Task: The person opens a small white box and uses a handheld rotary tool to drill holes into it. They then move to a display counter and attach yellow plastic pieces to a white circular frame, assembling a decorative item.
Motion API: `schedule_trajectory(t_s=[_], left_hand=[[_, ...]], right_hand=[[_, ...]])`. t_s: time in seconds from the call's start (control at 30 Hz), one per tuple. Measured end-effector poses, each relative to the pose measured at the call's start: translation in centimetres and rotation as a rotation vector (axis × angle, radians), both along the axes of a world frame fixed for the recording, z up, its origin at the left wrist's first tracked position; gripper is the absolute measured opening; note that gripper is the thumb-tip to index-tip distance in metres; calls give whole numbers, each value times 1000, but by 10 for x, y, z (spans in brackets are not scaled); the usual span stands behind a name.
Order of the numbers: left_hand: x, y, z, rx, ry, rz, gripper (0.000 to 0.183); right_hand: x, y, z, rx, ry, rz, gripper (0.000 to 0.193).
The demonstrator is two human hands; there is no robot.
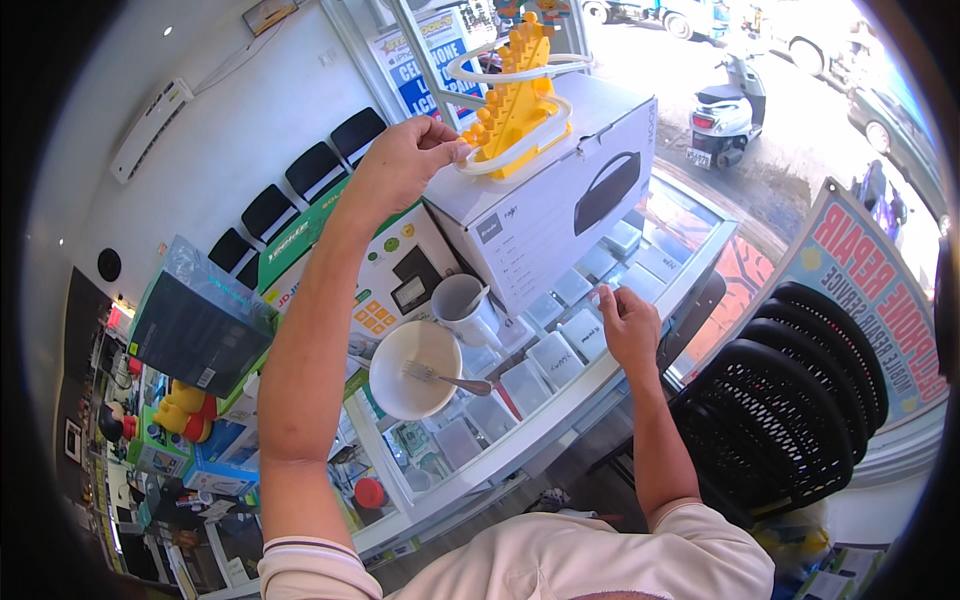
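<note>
A yellow stair-shaped track toy with looping white rails stands on a large white printed box. Small round yellow pieces line its steps. My left hand reaches up to the toy's near left side, thumb and fingers pinched at the white rail's edge. Whatever is between those fingertips is hidden. Over the glass counter's right part, apart from the toy, my right hand is raised with curled fingers. Anything in it is too small to make out.
A white bowl with a fork and a mug stand near my left forearm. Green-and-white boxes sit behind them. Stacked black chairs and a sign are at right; a scooter is outside.
</note>
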State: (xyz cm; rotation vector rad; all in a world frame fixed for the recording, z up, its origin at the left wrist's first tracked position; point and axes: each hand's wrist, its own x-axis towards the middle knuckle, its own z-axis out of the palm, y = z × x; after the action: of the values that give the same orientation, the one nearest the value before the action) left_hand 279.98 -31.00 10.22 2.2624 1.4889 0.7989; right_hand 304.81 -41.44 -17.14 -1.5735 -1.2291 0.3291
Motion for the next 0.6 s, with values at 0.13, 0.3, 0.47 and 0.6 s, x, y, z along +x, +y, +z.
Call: schedule_trajectory(t_s=[0.13,0.3,0.47,0.6], left_hand=[[-1,1,-1,-1,-7,-2,43],[2,0,2,2,16,-10,42],[3,-1,4,-11,46,15,43],[4,0,6,-16,32,-3,44]], right_hand=[[0,0,0,12,3,5,47],[-1,0,1,-4,5,-5,47],[0,-1,2,2,-11,4,46],[-1,-1,3,-22,-8,-3,45]])
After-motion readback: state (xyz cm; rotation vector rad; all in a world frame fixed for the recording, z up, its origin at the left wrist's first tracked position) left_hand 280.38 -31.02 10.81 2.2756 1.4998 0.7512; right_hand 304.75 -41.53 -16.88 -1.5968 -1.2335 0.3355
